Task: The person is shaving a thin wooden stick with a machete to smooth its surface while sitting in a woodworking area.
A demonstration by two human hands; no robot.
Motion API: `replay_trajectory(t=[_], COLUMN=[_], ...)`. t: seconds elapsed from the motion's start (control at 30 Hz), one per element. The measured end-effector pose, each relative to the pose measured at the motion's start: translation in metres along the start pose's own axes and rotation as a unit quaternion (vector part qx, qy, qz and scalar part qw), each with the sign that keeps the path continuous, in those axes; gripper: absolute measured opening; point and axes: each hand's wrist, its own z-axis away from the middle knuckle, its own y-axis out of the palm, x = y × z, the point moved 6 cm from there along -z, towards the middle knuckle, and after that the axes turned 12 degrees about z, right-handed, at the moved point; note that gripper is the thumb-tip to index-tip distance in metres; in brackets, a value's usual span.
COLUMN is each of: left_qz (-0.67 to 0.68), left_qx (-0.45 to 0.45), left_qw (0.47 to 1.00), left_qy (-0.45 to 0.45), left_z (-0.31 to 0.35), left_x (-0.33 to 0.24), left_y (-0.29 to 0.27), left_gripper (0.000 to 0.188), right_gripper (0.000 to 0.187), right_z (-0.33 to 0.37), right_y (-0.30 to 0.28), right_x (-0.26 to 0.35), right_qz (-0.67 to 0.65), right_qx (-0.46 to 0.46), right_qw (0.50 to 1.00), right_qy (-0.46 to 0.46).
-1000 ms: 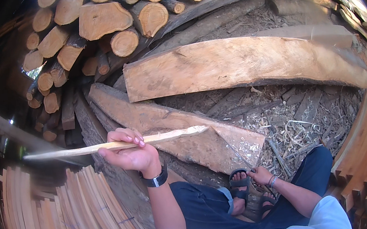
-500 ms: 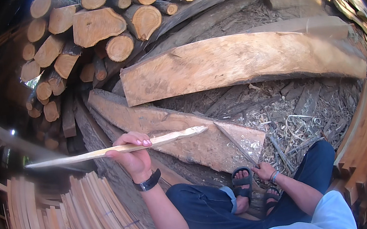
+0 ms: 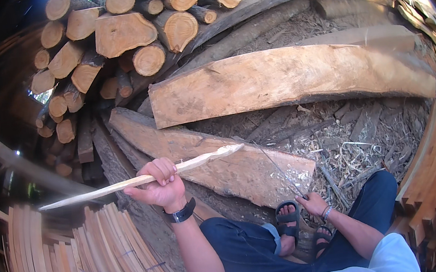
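In open air over slab edge [image 3: 226, 186], holding pale stick [image 3: 206, 160] with raised left grip [image 3: 161, 182]; with lower right grip [image 3: 313, 203], clasping dark tool [image 3: 291, 182].

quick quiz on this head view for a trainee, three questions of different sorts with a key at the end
1. Multiple choice: what does the left hand hold?
a) a rope
b) a pale wooden stick
c) a hammer

2. True or false: the dark-strapped watch is on the left wrist.

3. Fill the gap: the stacked logs show their cut ends in the upper ____ part of the picture.

Key: 1. b; 2. true; 3. left
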Motion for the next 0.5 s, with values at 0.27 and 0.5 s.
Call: replay_trajectory(t=[0.27,0.5], left_qz=[0.012,-0.015], left_qx=[0.081,0.108], left_qw=[0.995,0.992], left_qy=[-0.05,-0.059], left_z=[0.022,0.068], left_x=[0.014,-0.008], left_y=[0.006,0.015], left_gripper=[0.083,0.087], right_gripper=[0.07,0.064], right_z=[0.002,0.045], right_y=[-0.002,-0.036], right_x=[0.013,0.119], right_qz=[-0.014,-0.188], right_qx=[0.021,0.05], right_qw=[0.998,0.963], right_qy=[-0.052,-0.184])
